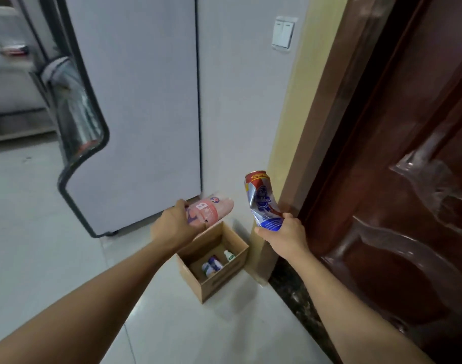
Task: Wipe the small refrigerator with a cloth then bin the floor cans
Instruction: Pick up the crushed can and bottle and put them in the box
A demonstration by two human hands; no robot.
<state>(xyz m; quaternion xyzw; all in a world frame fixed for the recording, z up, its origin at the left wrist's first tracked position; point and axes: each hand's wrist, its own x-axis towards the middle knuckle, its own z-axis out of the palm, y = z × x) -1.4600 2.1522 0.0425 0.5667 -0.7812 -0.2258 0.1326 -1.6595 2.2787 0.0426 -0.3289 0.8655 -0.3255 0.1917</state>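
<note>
My left hand (173, 225) grips a pink can (211, 210), held sideways and blurred, just above the far left rim of an open cardboard box (224, 278) on the floor. My right hand (285, 232) holds a crushed blue, white and red can (261, 200) upright by its lower end, above and to the right of the box. Inside the box lie a few small containers (212, 265). The white refrigerator (135, 106) stands behind the box, its side panel facing me.
A dark brown wooden door (408, 179) fills the right side, with a yellowish door frame (292, 127) beside it. A light switch (282, 34) sits on the white wall. Pale floor tiles (40, 232) spread to the left and front.
</note>
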